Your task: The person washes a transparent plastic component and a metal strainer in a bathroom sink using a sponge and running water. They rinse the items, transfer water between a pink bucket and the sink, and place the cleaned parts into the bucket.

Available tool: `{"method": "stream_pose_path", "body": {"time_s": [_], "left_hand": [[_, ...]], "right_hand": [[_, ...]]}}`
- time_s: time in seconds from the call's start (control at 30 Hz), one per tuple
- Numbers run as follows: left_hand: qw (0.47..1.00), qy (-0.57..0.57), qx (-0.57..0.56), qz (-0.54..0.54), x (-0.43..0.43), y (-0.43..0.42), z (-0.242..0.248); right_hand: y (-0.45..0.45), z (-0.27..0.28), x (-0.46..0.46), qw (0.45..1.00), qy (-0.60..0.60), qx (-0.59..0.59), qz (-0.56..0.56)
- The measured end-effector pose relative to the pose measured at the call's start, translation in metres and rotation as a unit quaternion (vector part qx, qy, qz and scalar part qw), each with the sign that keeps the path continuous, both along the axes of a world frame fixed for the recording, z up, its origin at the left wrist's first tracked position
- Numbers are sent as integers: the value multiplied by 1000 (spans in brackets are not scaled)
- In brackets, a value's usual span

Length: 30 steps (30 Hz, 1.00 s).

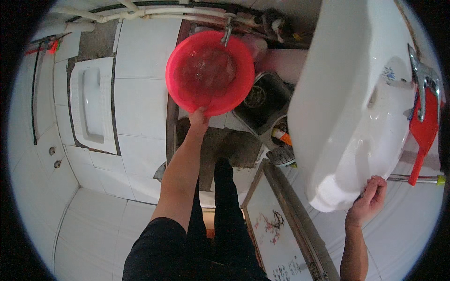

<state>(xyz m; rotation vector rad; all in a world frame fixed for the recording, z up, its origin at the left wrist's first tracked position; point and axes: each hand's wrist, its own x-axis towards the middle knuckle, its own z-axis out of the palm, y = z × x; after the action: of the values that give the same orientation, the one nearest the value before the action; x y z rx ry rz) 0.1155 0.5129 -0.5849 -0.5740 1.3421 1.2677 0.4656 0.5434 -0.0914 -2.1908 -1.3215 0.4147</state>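
Observation:
My left hand grips the near rim of a round red plastic basin, its fingers partly hidden by the rim. Water with a few bubbles lies in the basin. Over the basin's far right edge reaches a metal tap. At the lower right, my right hand rests at the near end of a white ceramic washbasin, its fingers bent over the edge. Whether that hand holds anything is not clear.
A squat toilet is set in the tiled floor at left. Right of the red basin lies a dark sink-like tray, with a brush near it. A chrome faucet and red scoop-like tool are at right. A framed door panel stands below.

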Motion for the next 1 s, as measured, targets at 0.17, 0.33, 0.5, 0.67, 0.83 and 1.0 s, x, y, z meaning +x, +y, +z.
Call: {"method": "stream_pose_path", "body": {"time_s": [0.17,0.33,0.5,0.67,0.83,1.0], "left_hand": [[996,63,-22,-54,-10,5,22],[997,66,-30,-30,-23,-6,38],[984,114,-100,-95,-47,-27,56],[981,106,-118,-111,-63,-43,66],[981,79,-157,-79,-69,-85,83],[967,151,-184,-90,-69,-130,111]], "right_hand": [[3,-4,0,1000,-4,1,27],[4,-7,-4,998,36,32,36],[5,-5,-10,998,5,27,59],[12,-2,-15,992,-32,83,94],[14,2,-15,985,-93,98,107],[14,2,-16,987,-84,68,120]]}}
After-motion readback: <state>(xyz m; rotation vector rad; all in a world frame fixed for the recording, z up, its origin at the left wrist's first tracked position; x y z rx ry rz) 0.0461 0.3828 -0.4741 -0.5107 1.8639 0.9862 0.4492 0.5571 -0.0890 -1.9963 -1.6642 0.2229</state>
